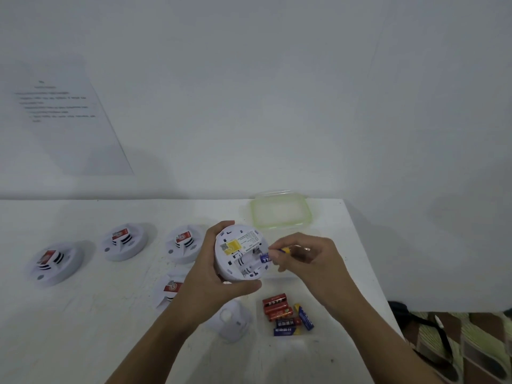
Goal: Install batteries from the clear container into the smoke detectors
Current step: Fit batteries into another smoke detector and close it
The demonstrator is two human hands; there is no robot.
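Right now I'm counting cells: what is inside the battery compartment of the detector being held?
In the held detector, the compartment shows white slots and one blue battery that the right hand is pushing in. Fingers cover the compartment's right end, and the left hand hides the detector's front.

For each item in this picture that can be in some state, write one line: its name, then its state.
Held smoke detector: back facing up, battery bay open, gripped by the left hand.
Blue battery: pinched in the right hand, at the bay.
Loose batteries: lying in the clear container.
Green lid: off, lying on the table.
Three far detectors: face up, red labels on.
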